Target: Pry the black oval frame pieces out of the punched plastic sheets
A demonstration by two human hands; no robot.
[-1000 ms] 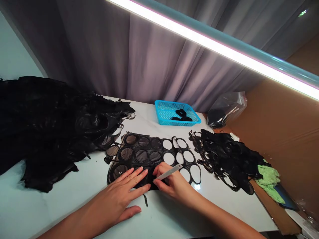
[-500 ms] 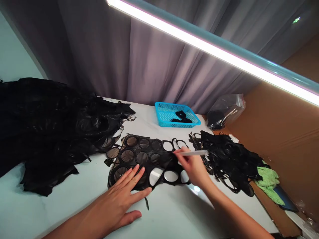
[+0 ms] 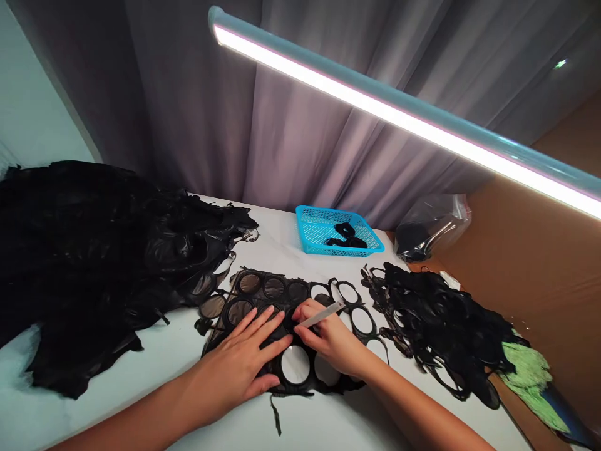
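Note:
A thin black sheet [image 3: 297, 290] with rows of round rings lies on the white table. Some rings are filled with dark mesh; others show the white table through open holes. My left hand [image 3: 241, 351] rests flat on the sheet's left part, fingers spread and holding nothing. Just right of it, my right hand [image 3: 331, 335] pinches a slim silver tool [image 3: 323, 313] that looks like tweezers. Its wide end points up to the right, and its working tip is hidden by my fingers at the sheet's middle. A loose black strip [image 3: 276, 414] lies in front.
A large heap of black sheets [image 3: 94, 250] covers the table's left side. At the back stands a blue basket [image 3: 307, 241] with several black pieces. Tangled black scraps [image 3: 451, 319] lie right, near a green cloth [image 3: 528, 366] and a clear bag [image 3: 436, 219]. A lamp [image 3: 399, 116] hangs above.
My right hand has moved left and toward me with the silver tool, close to my left hand. More holes show white at the sheet's right end. The view has tilted up slightly.

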